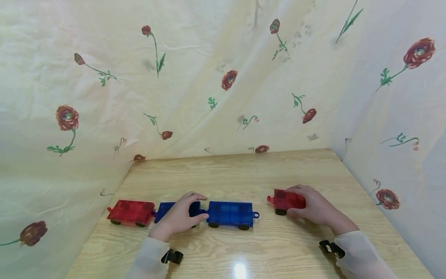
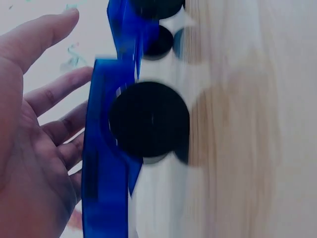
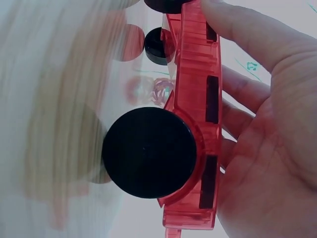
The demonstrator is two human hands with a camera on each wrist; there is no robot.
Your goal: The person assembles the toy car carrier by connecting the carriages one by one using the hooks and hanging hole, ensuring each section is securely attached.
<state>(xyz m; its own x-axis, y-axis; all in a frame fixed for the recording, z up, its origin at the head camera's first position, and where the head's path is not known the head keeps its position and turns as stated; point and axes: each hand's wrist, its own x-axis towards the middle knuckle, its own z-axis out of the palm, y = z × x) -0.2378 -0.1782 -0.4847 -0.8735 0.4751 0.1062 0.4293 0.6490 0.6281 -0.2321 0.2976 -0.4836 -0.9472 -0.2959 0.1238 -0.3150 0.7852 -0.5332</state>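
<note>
A row of toy train cars stands on the wooden table. At its left is a translucent red car point(image 1: 133, 211), linked to a blue car point(image 1: 166, 209), then a second blue car point(image 1: 230, 213) with a ring coupling at its right end. My left hand point(image 1: 181, 215) arches over the first blue car, thumb and fingers spread apart. In the left wrist view, the palm faces a blue car's point(image 2: 106, 148) deck, with the thumb off it. Further right, my right hand point(image 1: 308, 205) grips another red car point(image 1: 287, 200) between thumb and fingers, its hook end pointing left toward the row.
The wooden table point(image 1: 230, 176) ends at a flower-printed cloth point(image 1: 195, 89) behind and along both sides. Black straps point(image 1: 172, 256) sit around the white sleeves. A bright light reflection lies on the table's front part.
</note>
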